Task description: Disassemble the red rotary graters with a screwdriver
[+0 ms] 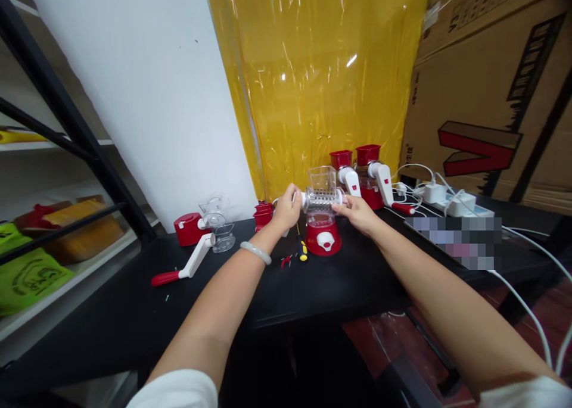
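A metal grater drum [322, 201] with white ends lies level between my two hands. My left hand [288, 208] is closed on its left end, and my right hand [356, 213] pinches the right end. Behind the drum rises a clear plastic housing with a square hopper [322, 174]; I cannot tell whether the drum is inside it or just in front. Under the drum stands the red base [319, 238] with a white knob [325, 241]. A yellow and black screwdriver [302, 250] and small red parts [286, 261] lie near the base.
A partly assembled red grater [187, 228] with a crank handle [192, 262] sits at left. Red hoppers and white cranks [382, 181] of other graters stand behind my right hand. A power strip with chargers [460, 204], white cables and a blurred flat device [460, 241] are at right.
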Action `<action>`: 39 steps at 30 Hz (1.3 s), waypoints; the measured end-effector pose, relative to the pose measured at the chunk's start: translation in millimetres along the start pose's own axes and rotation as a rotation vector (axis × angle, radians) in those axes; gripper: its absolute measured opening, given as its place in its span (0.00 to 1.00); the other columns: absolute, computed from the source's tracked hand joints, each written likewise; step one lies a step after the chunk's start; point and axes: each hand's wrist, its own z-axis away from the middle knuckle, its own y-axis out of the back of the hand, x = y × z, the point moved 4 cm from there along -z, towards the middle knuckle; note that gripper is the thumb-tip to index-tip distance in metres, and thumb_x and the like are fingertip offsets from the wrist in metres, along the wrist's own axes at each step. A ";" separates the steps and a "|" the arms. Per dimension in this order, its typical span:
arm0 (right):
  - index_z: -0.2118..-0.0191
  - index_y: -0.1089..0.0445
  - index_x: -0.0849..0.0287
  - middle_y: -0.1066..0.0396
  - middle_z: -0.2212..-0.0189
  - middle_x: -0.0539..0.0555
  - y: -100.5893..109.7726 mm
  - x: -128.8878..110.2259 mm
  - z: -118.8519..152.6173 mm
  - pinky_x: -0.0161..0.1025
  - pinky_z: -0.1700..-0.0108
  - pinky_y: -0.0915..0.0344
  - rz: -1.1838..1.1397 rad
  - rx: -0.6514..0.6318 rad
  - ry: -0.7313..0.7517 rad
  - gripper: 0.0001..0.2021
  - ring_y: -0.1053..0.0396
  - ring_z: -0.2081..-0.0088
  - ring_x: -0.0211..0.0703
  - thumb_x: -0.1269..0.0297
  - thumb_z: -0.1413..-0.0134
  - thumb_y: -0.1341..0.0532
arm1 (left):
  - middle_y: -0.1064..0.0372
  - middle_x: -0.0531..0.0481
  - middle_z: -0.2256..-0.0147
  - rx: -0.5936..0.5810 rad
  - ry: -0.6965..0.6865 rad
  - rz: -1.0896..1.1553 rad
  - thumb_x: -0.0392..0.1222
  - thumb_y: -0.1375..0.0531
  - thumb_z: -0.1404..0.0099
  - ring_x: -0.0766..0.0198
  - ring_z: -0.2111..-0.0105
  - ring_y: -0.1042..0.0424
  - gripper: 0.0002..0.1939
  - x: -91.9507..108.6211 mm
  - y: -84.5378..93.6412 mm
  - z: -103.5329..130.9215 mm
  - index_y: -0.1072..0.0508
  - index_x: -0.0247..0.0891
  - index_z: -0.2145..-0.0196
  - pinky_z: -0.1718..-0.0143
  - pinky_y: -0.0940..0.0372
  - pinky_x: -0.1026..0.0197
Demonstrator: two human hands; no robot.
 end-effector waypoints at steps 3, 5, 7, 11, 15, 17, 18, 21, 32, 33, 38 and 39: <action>0.67 0.27 0.58 0.23 0.71 0.54 -0.8 -2.1 0.5 0.46 0.55 0.31 -0.022 -0.006 0.006 0.24 0.26 0.65 0.48 0.42 0.63 0.28 | 0.36 0.51 0.72 -0.049 -0.016 0.022 0.53 0.54 0.27 0.62 0.71 0.34 0.16 -3.6 -0.4 -2.6 0.36 0.40 0.66 0.64 0.39 0.59; 0.68 0.27 0.58 0.23 0.71 0.54 -2.0 -4.0 1.3 0.47 0.56 0.32 -0.025 -0.002 0.001 0.24 0.27 0.65 0.49 0.43 0.63 0.28 | 0.36 0.51 0.71 -0.014 -0.007 0.040 0.54 0.54 0.27 0.61 0.70 0.33 0.17 -4.8 -2.2 -1.2 0.36 0.40 0.66 0.64 0.39 0.59; 0.68 0.27 0.59 0.24 0.71 0.54 -2.7 -5.6 2.1 0.47 0.56 0.32 -0.015 0.012 -0.002 0.24 0.27 0.65 0.49 0.43 0.64 0.28 | 0.36 0.50 0.71 0.046 0.008 0.048 0.54 0.55 0.26 0.61 0.69 0.33 0.18 -5.0 -4.6 1.1 0.37 0.40 0.65 0.64 0.38 0.59; 0.66 0.26 0.59 0.22 0.69 0.55 -2.8 -6.9 2.9 0.48 0.54 0.32 -0.027 0.011 0.007 0.25 0.26 0.64 0.49 0.42 0.63 0.29 | 0.36 0.50 0.71 0.101 0.023 0.044 0.55 0.56 0.26 0.61 0.70 0.33 0.18 -5.8 -4.0 0.7 0.37 0.41 0.65 0.65 0.39 0.58; 0.67 0.26 0.58 0.22 0.69 0.54 -0.9 -4.7 2.1 0.48 0.54 0.32 -0.004 0.011 0.005 0.23 0.26 0.64 0.50 0.43 0.62 0.29 | 0.37 0.51 0.71 -0.048 -0.070 0.046 0.54 0.54 0.27 0.61 0.71 0.34 0.17 -4.5 -1.1 -5.1 0.38 0.41 0.66 0.65 0.39 0.58; 0.66 0.26 0.58 0.22 0.69 0.54 -1.5 -3.8 1.0 0.48 0.54 0.32 0.006 0.009 0.016 0.22 0.25 0.63 0.50 0.44 0.60 0.29 | 0.36 0.50 0.71 -0.040 -0.072 0.052 0.53 0.54 0.27 0.61 0.70 0.34 0.16 -3.5 -1.6 -4.8 0.38 0.41 0.66 0.64 0.38 0.58; 0.66 0.26 0.58 0.22 0.69 0.55 -2.1 -3.4 0.4 0.48 0.54 0.32 0.011 0.010 0.019 0.22 0.25 0.63 0.51 0.45 0.60 0.29 | 0.36 0.50 0.70 -0.006 -0.052 0.052 0.52 0.55 0.27 0.61 0.70 0.34 0.16 -3.0 -2.7 -3.6 0.38 0.41 0.66 0.64 0.38 0.58; 0.66 0.26 0.59 0.22 0.69 0.55 -3.0 -1.5 -0.7 0.49 0.54 0.32 0.034 0.022 0.012 0.22 0.25 0.63 0.51 0.45 0.60 0.29 | 0.37 0.51 0.72 0.089 0.021 0.037 0.51 0.55 0.26 0.62 0.71 0.34 0.15 -1.6 -7.3 1.0 0.37 0.41 0.66 0.65 0.38 0.58; 0.65 0.23 0.59 0.21 0.66 0.57 32.7 19.9 1.2 0.50 0.50 0.32 -0.143 0.154 -0.027 0.24 0.24 0.60 0.53 0.46 0.66 0.26 | 0.44 0.58 0.82 -0.004 0.289 0.529 0.58 0.50 0.32 0.69 0.86 0.46 0.15 -7.8 101.9 -14.3 0.40 0.44 0.67 0.83 0.49 0.66; 0.65 0.23 0.58 0.21 0.66 0.57 31.5 20.2 -0.3 0.51 0.50 0.32 -0.125 0.136 -0.015 0.23 0.24 0.59 0.54 0.46 0.64 0.26 | 0.42 0.58 0.81 -0.065 0.317 0.567 0.58 0.49 0.33 0.69 0.86 0.46 0.15 -1.1 104.0 -13.2 0.39 0.44 0.66 0.83 0.49 0.66; 0.64 0.22 0.58 0.20 0.63 0.57 22.6 13.9 1.7 0.52 0.49 0.31 -0.052 0.080 -0.032 0.23 0.24 0.58 0.55 0.45 0.62 0.27 | 0.48 0.57 0.83 -0.102 0.535 0.747 0.56 0.50 0.34 0.71 0.86 0.49 0.18 2.5 109.5 4.4 0.41 0.42 0.73 0.84 0.53 0.67; 0.64 0.22 0.58 0.20 0.63 0.57 20.4 11.1 3.2 0.52 0.49 0.31 -0.034 0.066 -0.036 0.23 0.24 0.58 0.55 0.45 0.62 0.27 | 0.49 0.57 0.83 -0.102 0.562 0.786 0.56 0.50 0.34 0.71 0.86 0.50 0.18 -2.1 109.9 9.5 0.41 0.41 0.75 0.84 0.54 0.68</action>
